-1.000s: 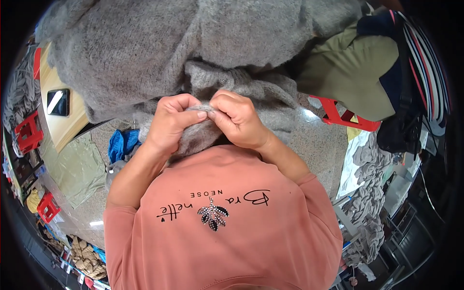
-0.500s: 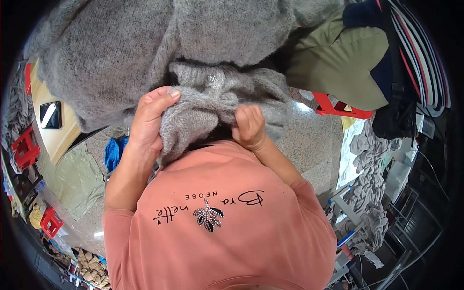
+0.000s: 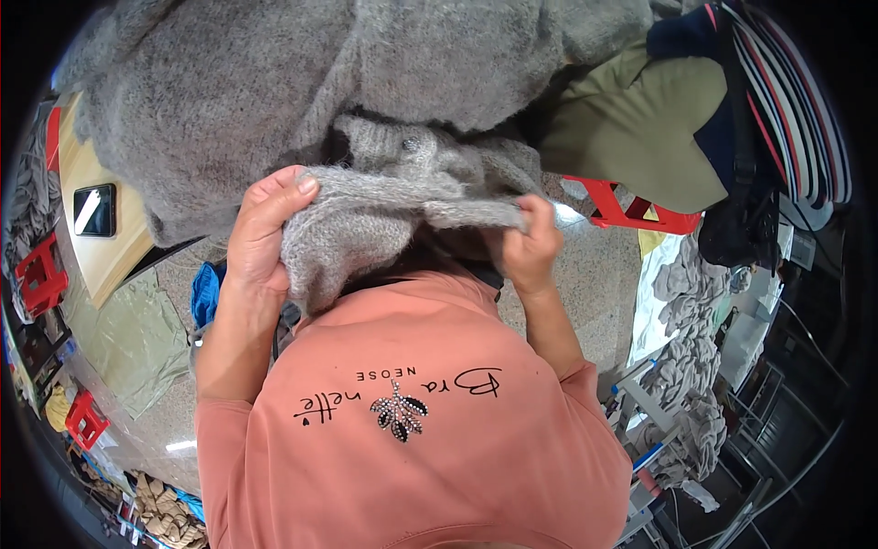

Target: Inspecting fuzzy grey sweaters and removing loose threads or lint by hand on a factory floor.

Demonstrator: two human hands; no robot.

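A big fuzzy grey knitted garment [image 3: 274,82] fills the upper half of the view. A ribbed edge of it [image 3: 393,188] is stretched between my hands, close above my salmon-pink shirt [image 3: 412,439]. My left hand [image 3: 261,229] grips the bunched knit on the left, fingers curled over the top. My right hand [image 3: 532,242] pinches the edge on the right in a closed fist. The fabric under my hands hides what lies below.
A wooden table [image 3: 82,238] with a dark phone [image 3: 94,209] stands at left. Red plastic stools [image 3: 631,212] [image 3: 37,274] sit on the speckled floor. An olive garment [image 3: 631,128] and striped clothes [image 3: 786,101] hang upper right. Grey knit pieces [image 3: 686,366] are piled at right.
My hands, close together on a small spot of knit a second ago, have spread apart. The ribbed edge is now stretched wide between them, and the garment has come nearer.
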